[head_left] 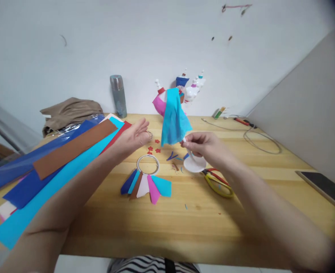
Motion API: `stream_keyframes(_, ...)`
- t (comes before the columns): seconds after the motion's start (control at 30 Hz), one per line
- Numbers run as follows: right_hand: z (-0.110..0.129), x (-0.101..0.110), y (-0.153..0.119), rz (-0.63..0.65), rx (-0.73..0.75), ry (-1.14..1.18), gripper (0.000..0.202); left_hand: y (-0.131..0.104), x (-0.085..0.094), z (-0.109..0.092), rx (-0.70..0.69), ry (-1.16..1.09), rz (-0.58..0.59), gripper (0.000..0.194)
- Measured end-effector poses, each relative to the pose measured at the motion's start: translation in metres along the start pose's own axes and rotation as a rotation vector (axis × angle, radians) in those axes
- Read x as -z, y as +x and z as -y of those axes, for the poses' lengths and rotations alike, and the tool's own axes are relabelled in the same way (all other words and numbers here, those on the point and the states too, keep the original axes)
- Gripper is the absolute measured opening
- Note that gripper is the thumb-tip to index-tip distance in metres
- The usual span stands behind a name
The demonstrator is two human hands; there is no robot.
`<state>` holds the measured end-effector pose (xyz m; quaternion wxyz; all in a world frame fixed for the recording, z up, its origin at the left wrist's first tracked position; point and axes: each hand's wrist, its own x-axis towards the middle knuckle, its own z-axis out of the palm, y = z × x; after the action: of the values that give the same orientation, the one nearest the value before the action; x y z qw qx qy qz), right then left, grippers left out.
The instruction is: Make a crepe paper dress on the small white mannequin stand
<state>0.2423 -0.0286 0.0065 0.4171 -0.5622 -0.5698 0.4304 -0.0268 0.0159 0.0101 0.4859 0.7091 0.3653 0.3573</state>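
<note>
My right hand (197,144) pinches a thin white stem below the draped turquoise piece (173,121). My left hand (137,134) hovers, empty, near the red flowers (157,150).

Smooth, pale wood table (161,231)

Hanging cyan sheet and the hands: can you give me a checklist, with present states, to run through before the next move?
1. Right hand closed on the white stem: ok.
2. Left hand free: ok, open, nothing visibly held.
3. Hanging sheet clear of the table: cannot tell; its lower edge hangs in front of the view beyond.
4. White disc flat on the table: cannot tell.
5. Red-and-yellow tool out of the way: not ok, beside the right forearm.
6. Fanned strips clear of both hands: ok.
</note>
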Motion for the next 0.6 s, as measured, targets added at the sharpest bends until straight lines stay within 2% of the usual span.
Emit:
stream_keyframes(0.1, -0.003, -0.023, -0.005, 0.111, -0.021, 0.061, 0.044, 0.002, -0.004, 0.001, -0.06, -0.109, 0.023, 0.105)
stream_keyframes(0.23, -0.005, -0.042, -0.012, 0.22, -0.034, 0.103, 0.04, 0.001, -0.007, -0.004, -0.07, -0.164, 0.036, 0.09)
stream_keyframes(0.4, -0.006, -0.049, -0.018, 0.285, -0.026, 0.159, 0.042, -0.003, -0.014, -0.005, -0.049, -0.367, 0.123, 0.078)
stream_keyframes(0.6, -0.017, -0.054, -0.019, 0.352, -0.102, 0.288, 0.051, -0.006, -0.024, 0.006, -0.047, -0.515, 0.06, 0.069)
